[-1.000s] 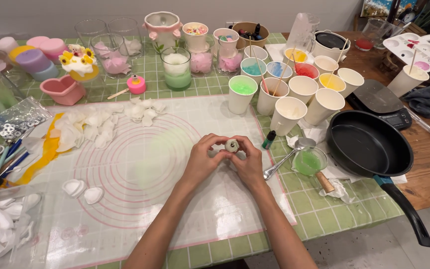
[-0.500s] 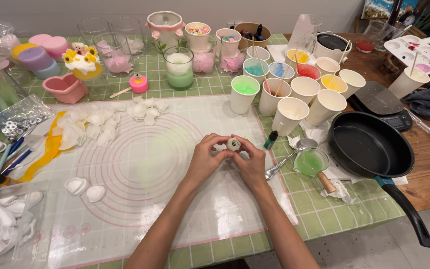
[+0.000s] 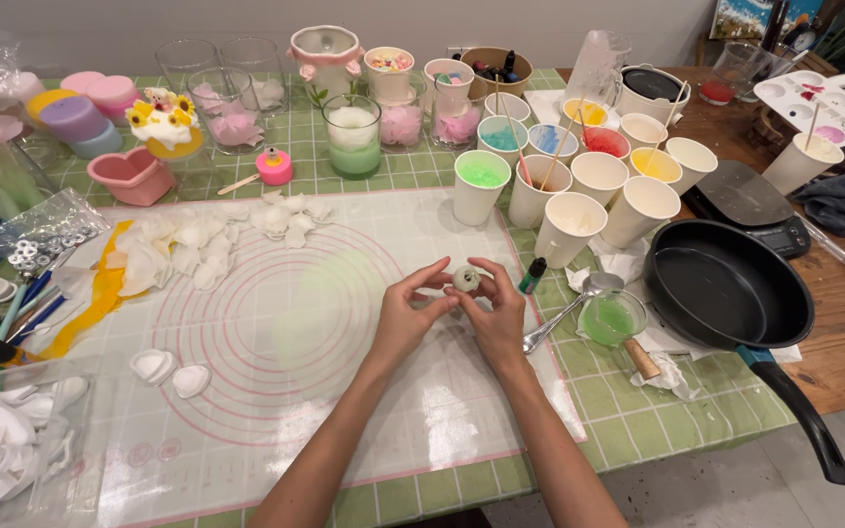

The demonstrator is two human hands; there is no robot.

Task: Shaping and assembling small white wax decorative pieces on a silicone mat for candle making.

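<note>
White round piece [image 3: 466, 280], small, pinched between 2 hands above a silicone mat [image 3: 276, 391].
Left hand [image 3: 410, 315] and right hand [image 3: 497, 315] both grip it by the fingertips; green dropper bottle [image 3: 533, 276], metal spoon [image 3: 569, 307] and black frying pan [image 3: 726, 286] sit to the right on the tabletop [image 3: 638, 411].

Your view is bright and evenly lit, apparently from overhead. Glare sheens on the white silicone mat [image 3: 276, 332] near its front edge, and the black frying pan [image 3: 726, 284] shows soft highlights. Shadows are faint and short. Edges bow outward slightly, and the far corners look a little soft.
</note>
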